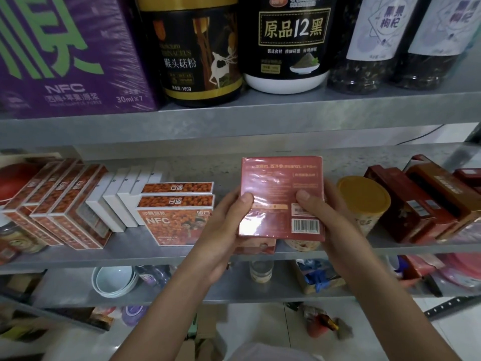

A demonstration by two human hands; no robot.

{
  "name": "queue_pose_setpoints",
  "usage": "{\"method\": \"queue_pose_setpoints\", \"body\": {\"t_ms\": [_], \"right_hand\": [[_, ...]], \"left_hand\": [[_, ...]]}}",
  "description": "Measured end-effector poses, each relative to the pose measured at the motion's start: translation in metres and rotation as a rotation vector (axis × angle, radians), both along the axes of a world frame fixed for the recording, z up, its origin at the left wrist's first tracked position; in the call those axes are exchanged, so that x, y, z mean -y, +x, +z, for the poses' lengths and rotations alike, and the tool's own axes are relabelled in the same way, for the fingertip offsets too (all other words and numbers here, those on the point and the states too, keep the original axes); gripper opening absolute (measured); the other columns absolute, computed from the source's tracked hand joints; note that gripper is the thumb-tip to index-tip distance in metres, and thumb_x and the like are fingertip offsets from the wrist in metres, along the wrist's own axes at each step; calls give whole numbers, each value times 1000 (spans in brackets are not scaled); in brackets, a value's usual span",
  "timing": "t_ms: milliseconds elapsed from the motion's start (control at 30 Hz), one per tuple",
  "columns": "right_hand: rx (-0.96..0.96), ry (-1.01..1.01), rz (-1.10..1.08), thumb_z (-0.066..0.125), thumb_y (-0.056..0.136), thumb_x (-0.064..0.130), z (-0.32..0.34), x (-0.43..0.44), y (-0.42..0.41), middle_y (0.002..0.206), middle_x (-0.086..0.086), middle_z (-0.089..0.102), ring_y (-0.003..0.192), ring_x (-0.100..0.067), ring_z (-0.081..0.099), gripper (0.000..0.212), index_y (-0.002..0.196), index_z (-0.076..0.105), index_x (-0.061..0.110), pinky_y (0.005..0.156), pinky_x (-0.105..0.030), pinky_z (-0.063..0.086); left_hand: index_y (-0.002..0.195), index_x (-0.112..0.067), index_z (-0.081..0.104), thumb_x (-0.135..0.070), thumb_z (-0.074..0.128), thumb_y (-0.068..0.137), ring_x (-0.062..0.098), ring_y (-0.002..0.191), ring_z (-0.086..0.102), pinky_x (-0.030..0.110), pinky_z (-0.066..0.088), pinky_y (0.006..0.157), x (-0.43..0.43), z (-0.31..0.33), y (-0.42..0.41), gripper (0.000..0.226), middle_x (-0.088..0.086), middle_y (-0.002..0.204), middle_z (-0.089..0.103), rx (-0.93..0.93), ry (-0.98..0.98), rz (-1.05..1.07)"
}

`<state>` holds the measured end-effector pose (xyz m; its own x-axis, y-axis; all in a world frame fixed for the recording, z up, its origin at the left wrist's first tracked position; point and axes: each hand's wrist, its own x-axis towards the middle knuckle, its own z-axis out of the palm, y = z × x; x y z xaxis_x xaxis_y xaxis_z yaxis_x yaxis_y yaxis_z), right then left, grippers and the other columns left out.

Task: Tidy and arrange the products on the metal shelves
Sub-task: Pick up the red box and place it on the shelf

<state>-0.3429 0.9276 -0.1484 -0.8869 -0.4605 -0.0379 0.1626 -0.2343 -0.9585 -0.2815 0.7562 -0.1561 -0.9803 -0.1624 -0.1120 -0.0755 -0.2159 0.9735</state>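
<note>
The frame's top edge cuts off the upper parts of everything on the upper shelf (234, 118): a purple box (65, 53), a black jar (197, 56), a black-and-white tub (289, 43) and two bottles (364, 48). The small print on the red box (279, 178) is too blurred to read, though a barcode shows at its lower right corner. A second box (256, 246) lies under it, showing only a pinkish strip at the front of the middle shelf (130, 256). The lower shelf and the floor are smeared. White bowls (114, 281) can be made out there, little else.

Both hands grip the red box by its sides. The left hand (223, 230) lays its thumb on the face turned to the camera. The right hand (330, 222) does the same from the other side. The remaining fingers curl round behind the box, out of sight.

The red box stands upright in front of a gap on the middle shelf, between the stacked orange boxes (177, 217) on the left and a yellow-lidded can (364, 201) on the right. Whether its lower edge touches the box beneath cannot be told. White boxes (122, 196) lean left of the orange stack. Dark red boxes (429, 204) lie beyond the can.
</note>
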Motion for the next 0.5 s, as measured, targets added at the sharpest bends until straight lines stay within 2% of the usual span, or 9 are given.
{"method": "queue_pose_setpoints", "body": {"t_ms": [100,167,233,300,400,467,500], "right_hand": [[-78,97,31,76,61,63,0,-6,-3,135,1,59,117,-21,62,95,144,38,39,94,-45,53],[-90,58,86,75,60,70,2,-11,-10,132,0,61,118,-22,61,93,142,41,41,95,-46,52],[-66,-11,209,76,67,64,0,-13,-20,135,-8,59,122,-28,58,88,142,43,33,99,-52,48],[-42,-51,347,74,71,61,-4,-13,-24,130,-8,63,119,-27,60,75,135,54,26,102,-49,47],[2,-159,468,74,74,57,-10,-7,-23,114,0,70,106,-18,66,49,114,70,29,93,-37,54],[75,-260,431,83,66,50,-13,-3,-22,110,-2,71,103,-19,68,52,109,73,24,90,-35,55],[84,-292,382,87,61,48,-15,-2,-23,107,-4,72,101,-20,68,56,108,73,21,87,-35,56]], "left_hand": [[121,-11,60,-56,64,77,28,100,69,33,59,72,5,1,1,63,13,110,71,-10,97,13],[124,-10,58,-60,54,83,31,105,66,40,58,78,10,-1,1,65,15,113,69,-13,209,-6],[134,-10,52,-62,54,84,40,118,58,56,51,90,14,-3,1,72,21,128,61,-35,364,-94],[136,-12,53,-62,67,77,46,125,50,67,41,98,16,-6,0,78,24,138,52,-47,484,-195],[134,-13,55,-60,71,74,47,126,50,69,39,99,18,-8,-1,78,25,139,51,-50,488,-248],[128,-12,60,-57,65,81,43,120,56,65,47,93,19,-5,0,65,23,131,58,-39,400,-163],[117,-13,68,-53,59,85,37,111,64,59,52,89,18,-1,0,52,20,121,66,-18,316,-95]]}}
